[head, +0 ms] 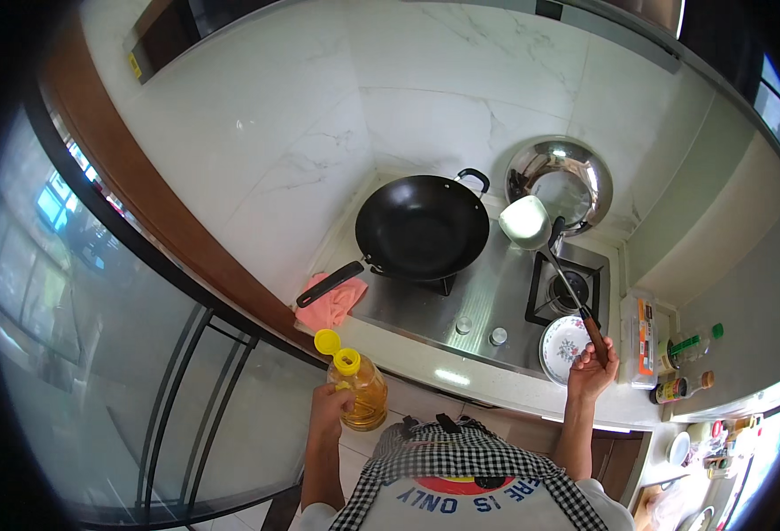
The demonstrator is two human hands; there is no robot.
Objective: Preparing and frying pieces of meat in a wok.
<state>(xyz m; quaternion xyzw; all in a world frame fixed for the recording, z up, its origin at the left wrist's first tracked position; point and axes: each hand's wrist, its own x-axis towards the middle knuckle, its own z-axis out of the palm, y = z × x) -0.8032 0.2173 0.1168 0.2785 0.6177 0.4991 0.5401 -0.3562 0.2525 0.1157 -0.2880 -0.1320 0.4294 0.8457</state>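
My left hand [334, 406] grips a clear plastic bottle of yellow cooking oil [368, 400] by its side. The bottle's yellow flip cap [327, 342] hangs raised beside the spout, and the bottle is in front of the counter edge. In my right hand [590, 372] is a wok spatula [526, 222], held by its brown wooden handle with the metal blade up. A black wok [423, 229] sits on the left burner, its inside bare. Below the spatula, a white plate with a floral pattern [561, 342] rests at the stove's front right.
A shiny metal lid [559, 182] leans on the back wall. Near the wok handle lies a pink cloth [333, 302]. To the right are the second burner [567, 290], a plastic box [640, 342] and seasoning bottles [672, 390]. A glass door [164, 372] stands at left.
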